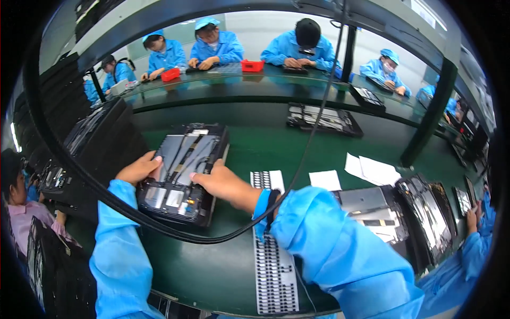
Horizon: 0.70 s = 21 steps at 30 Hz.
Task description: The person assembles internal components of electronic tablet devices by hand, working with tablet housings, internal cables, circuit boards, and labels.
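Observation:
A thick stack of opened tablets (183, 146) with bare batteries and dark ribbon cables on top lies on the green bench in front of me, left of the middle. My left hand (141, 167) grips its left side, thumb on the top face. Across from it, my right hand (226, 183) holds the right side, its thumb pressed on the upper surface and the other fingers mostly hidden. Under my right wrist, which wears a black band, runs a white sheet with rows of small black parts (276, 276).
Black cables (159, 226) loop across the view. More opened tablets (425, 212) lie at the right, near white papers (372, 169); a tray of parts (324, 118) sits at the back. Tall black trays (101, 138) stand left. Co-workers in blue work beyond the shelf (212, 95).

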Each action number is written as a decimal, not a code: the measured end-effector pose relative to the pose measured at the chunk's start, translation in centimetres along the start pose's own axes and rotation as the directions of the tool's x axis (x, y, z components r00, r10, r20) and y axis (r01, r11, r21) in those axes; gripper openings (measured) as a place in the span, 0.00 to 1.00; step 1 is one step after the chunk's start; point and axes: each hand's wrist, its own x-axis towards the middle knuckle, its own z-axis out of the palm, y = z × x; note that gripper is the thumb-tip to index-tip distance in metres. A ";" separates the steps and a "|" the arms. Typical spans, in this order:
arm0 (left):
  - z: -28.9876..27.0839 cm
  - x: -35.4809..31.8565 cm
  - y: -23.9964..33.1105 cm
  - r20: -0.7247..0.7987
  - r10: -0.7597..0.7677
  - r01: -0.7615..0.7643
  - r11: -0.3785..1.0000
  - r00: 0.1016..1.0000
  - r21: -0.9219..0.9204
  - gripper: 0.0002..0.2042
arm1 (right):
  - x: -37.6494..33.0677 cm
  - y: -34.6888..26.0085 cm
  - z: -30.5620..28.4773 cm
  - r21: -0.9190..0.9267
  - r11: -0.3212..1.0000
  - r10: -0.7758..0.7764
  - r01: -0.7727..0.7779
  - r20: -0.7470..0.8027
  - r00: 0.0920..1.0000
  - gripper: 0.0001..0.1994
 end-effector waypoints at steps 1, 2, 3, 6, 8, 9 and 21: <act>-0.1 -0.2 1.0 -0.116 -0.024 0.052 0.967 0.993 0.249 0.24 | -2.4 -2.1 -2.8 -0.148 0.985 -0.069 0.093 0.163 0.984 0.32; 0.6 0.1 1.8 -0.226 -0.018 0.125 0.875 0.974 0.468 0.22 | -3.1 -1.9 -5.0 -0.376 0.917 -0.026 0.135 0.279 0.960 0.27; 1.3 -0.7 3.5 -0.242 0.272 -0.013 0.688 0.931 0.725 0.22 | -5.0 -2.2 -7.4 -0.522 0.826 -0.019 0.213 0.352 0.936 0.23; 3.9 -5.6 9.4 -0.208 0.350 0.009 0.494 0.913 0.869 0.19 | -9.5 -2.3 -13.5 -0.767 0.564 0.101 0.308 0.433 0.896 0.20; 7.2 -4.7 11.8 -0.152 0.206 0.038 0.471 0.967 0.881 0.17 | -11.8 -1.1 -19.1 -0.891 0.417 0.013 0.176 0.200 0.980 0.19; 9.1 -3.6 13.1 -0.004 0.127 -0.048 0.403 0.992 0.914 0.16 | -12.2 -1.7 -21.6 -0.960 0.281 0.117 -0.019 0.015 0.993 0.19; 20.6 20.7 8.8 -0.181 0.348 -0.187 0.795 0.920 0.577 0.22 | 0.3 10.9 -36.2 -0.745 0.509 -0.032 -0.432 -0.518 0.855 0.17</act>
